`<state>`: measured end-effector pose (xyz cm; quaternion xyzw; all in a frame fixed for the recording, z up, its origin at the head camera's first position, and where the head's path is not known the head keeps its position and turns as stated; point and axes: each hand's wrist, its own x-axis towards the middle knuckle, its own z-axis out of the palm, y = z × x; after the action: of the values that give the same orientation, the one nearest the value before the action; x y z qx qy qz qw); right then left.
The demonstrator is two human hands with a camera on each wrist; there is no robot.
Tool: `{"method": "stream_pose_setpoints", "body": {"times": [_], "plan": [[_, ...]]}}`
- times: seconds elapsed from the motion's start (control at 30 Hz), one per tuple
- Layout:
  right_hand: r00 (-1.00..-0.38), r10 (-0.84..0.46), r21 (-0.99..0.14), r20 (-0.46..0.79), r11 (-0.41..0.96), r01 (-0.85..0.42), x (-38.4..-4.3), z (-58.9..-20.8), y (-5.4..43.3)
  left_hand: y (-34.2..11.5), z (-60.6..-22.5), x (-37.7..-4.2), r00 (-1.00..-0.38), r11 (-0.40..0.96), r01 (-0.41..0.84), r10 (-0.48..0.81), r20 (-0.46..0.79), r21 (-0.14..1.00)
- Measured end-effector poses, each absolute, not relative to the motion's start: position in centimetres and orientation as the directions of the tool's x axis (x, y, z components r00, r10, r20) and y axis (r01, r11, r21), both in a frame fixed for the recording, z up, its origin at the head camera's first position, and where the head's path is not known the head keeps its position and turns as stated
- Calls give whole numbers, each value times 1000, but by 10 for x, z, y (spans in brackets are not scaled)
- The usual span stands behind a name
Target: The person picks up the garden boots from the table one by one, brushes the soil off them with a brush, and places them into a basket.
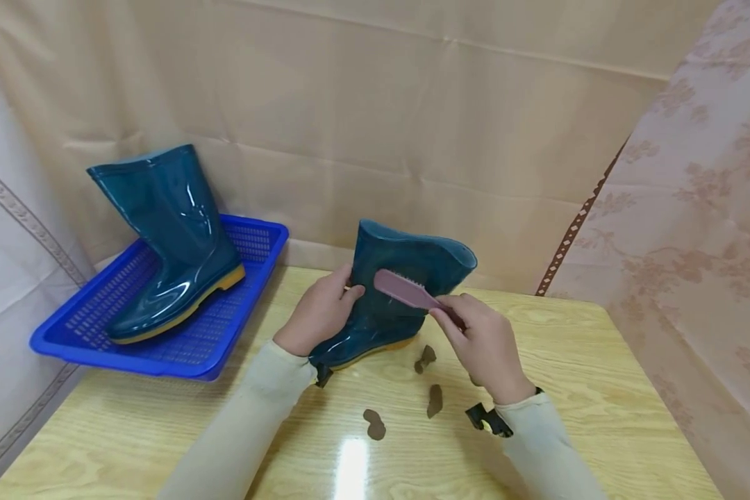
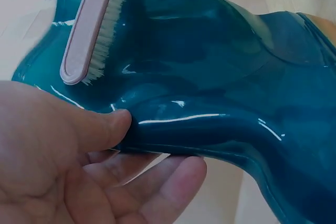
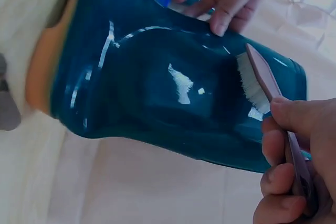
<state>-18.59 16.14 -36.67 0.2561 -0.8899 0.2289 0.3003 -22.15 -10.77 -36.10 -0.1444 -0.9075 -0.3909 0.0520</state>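
Note:
A glossy dark teal rubber boot (image 1: 387, 316) with a yellow sole stands tilted on the table, its opening up and toe pointing to the near left. My left hand (image 1: 321, 312) grips the front edge of its shaft, thumb on the near side and fingers behind, as the left wrist view shows. In my right hand (image 1: 484, 344) is the handle of a pinkish scrub brush (image 1: 406, 288). The brush's white bristles (image 3: 252, 85) lie against the upper shaft of the boot. Brown, mud-like patches (image 1: 435, 401) lie on the table in front of the boot.
On the left, a blue plastic basket (image 1: 209, 368) holds a second teal boot (image 1: 175, 222), leaning upright. Beige curtain cloth (image 1: 375, 139) hangs behind the wooden table (image 1: 569, 389), and a floral cloth (image 1: 712, 208) hangs at the right.

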Motion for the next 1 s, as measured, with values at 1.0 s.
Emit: {"method": "stream_pose_setpoints", "body": {"times": [1.0], "plan": [[-789, -385, -247, 479, 803, -542, -186, -360, 170, -112, -357, -221, -940, 646, 334, 281, 193, 687]]}}
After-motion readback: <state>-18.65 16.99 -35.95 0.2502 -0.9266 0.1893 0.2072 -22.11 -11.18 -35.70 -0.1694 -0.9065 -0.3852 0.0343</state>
